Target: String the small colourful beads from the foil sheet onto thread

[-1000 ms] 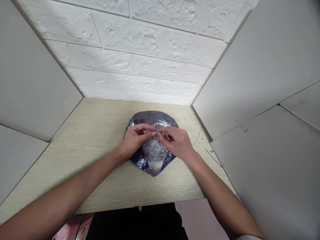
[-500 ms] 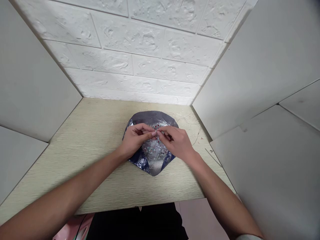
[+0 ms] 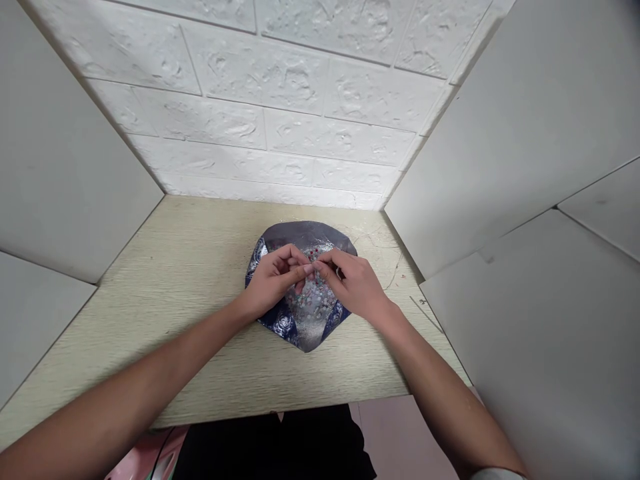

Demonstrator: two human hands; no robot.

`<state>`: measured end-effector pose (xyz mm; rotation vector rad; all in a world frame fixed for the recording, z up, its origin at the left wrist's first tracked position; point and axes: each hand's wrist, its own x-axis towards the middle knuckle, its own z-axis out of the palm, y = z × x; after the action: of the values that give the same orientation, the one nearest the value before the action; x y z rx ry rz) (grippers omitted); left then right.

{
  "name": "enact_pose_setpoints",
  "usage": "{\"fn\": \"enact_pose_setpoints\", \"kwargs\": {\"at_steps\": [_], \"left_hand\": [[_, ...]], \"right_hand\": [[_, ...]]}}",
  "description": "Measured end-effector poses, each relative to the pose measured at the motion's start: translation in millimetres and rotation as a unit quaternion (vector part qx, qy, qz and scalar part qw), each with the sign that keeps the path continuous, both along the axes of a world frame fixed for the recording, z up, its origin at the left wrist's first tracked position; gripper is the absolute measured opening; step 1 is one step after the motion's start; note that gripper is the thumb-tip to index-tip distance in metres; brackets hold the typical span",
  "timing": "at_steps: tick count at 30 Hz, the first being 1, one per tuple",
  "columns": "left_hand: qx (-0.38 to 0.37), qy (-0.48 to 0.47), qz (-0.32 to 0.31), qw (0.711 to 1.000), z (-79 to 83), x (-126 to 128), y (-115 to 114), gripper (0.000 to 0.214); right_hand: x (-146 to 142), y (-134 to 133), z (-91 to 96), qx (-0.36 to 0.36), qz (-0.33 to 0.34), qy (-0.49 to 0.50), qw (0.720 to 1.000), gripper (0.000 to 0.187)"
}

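Note:
A grey and dark blue patterned cloth-like tray lies on the table, its sides raised a little. Many small beads, white, red and greenish, are scattered in its middle. Over the beads, my left hand has thumb and index finger pinched together. My right hand pinches the same way, and the fingertips of both hands meet. Whatever lies between them is too small to make out.
The pale wooden table ends at a white brick-patterned wall. Grey panels stand at left and right. Near the right panel lie a thin thread and a thin wire-like piece.
The fingers of my left hand have curled a little differently, its lower fingers now showing below the thumb. Both hands stay pinched in nearly the same place.

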<state>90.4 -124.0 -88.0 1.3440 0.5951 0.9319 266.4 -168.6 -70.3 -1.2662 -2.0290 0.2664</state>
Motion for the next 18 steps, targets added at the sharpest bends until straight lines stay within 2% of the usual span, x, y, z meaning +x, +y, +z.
{"fn": "enact_pose_setpoints", "kwargs": {"at_steps": [5, 10, 13, 15, 18], "left_hand": [[-0.013, -0.042, -0.001, 0.999, 2.5, -3, 4, 0.026], [0.083, -0.063, 0.084, 0.991, 9.0, -6, 4, 0.026], [0.109, -0.069, 0.123, 0.984, 12.1, -5, 2, 0.023], [0.135, -0.071, 0.184, 0.971, 13.8, -5, 4, 0.022], [0.193, -0.076, 0.309, 0.928, 16.2, -9, 12, 0.019]], "right_hand": [[1, 3, -3.3, 0.011, -0.013, -0.005, 1.000, 0.020], [4, 5, -5.1, 0.007, -0.019, -0.019, 1.000, 0.017], [4, 4, -4.8, 0.002, -0.017, -0.021, 1.000, 0.016], [4, 3, -4.4, 0.005, -0.024, -0.024, 0.999, 0.016], [3, 2, -3.6, 0.014, -0.033, -0.034, 0.999, 0.016]]}}
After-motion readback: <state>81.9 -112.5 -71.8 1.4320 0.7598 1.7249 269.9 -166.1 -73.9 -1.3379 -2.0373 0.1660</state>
